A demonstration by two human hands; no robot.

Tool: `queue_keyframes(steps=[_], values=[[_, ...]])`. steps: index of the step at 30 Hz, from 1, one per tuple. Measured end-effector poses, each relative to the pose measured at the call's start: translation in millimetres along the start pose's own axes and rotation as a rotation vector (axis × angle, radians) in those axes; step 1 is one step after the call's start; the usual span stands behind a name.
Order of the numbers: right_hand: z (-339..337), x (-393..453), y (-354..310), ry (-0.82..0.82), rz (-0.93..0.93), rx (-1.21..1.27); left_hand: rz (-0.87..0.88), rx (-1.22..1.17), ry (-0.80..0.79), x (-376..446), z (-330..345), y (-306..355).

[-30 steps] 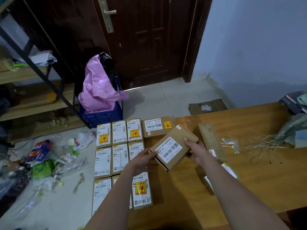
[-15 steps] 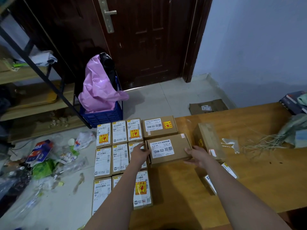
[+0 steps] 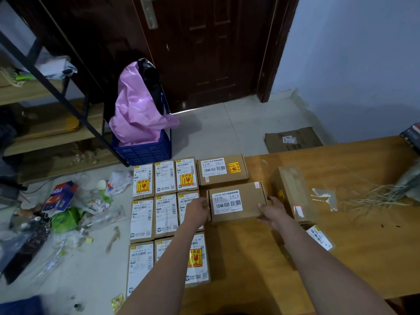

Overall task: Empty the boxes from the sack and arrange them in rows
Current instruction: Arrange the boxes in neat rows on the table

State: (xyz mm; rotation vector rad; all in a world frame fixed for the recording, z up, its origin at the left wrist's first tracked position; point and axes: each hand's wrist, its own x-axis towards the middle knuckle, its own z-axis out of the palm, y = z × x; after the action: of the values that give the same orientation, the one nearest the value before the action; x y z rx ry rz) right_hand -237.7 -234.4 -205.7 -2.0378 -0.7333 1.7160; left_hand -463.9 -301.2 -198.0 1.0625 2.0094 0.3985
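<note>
A brown cardboard box with a white "12V4A-5525" label (image 3: 236, 202) lies flat on the wooden table (image 3: 363, 258), directly in front of a matching box (image 3: 221, 170). My left hand (image 3: 196, 211) presses its left edge and my right hand (image 3: 271, 213) grips its near right corner. To the left, several labelled boxes (image 3: 164, 214) lie in neat rows, partly hidden by my left forearm. A taped brown box (image 3: 293, 192) sits just right of my right hand. Another labelled parcel (image 3: 319, 237) lies beyond my right forearm. The frayed edge of a sack (image 3: 406, 183) shows at far right.
Loose straw fibres (image 3: 372, 194) and tape scraps (image 3: 323, 196) lie on the table. On the floor are a blue crate with a pink bag (image 3: 143, 123), scattered litter (image 3: 61, 208) and flat cardboard (image 3: 293, 139). A shelf rack (image 3: 45, 92) stands left, a dark door (image 3: 204, 53) behind.
The box was held tilted above the table and is now laid flat in front of the matching box. Both hands stayed on it and slid to its edges.
</note>
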Motion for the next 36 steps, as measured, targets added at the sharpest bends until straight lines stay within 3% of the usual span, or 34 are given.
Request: queue_keyframes(steps=[6,18,36], values=[[14,19,-2,0.009,0.026,-0.008,0.101,0.244,0.095,17,-5,-10],[37,63,5,0.017,0.098,-0.057,-0.009,0.351,0.08,44,-5,-22],[46,81,7,0.062,0.103,-0.19,0.035,0.418,0.081,58,12,-48]])
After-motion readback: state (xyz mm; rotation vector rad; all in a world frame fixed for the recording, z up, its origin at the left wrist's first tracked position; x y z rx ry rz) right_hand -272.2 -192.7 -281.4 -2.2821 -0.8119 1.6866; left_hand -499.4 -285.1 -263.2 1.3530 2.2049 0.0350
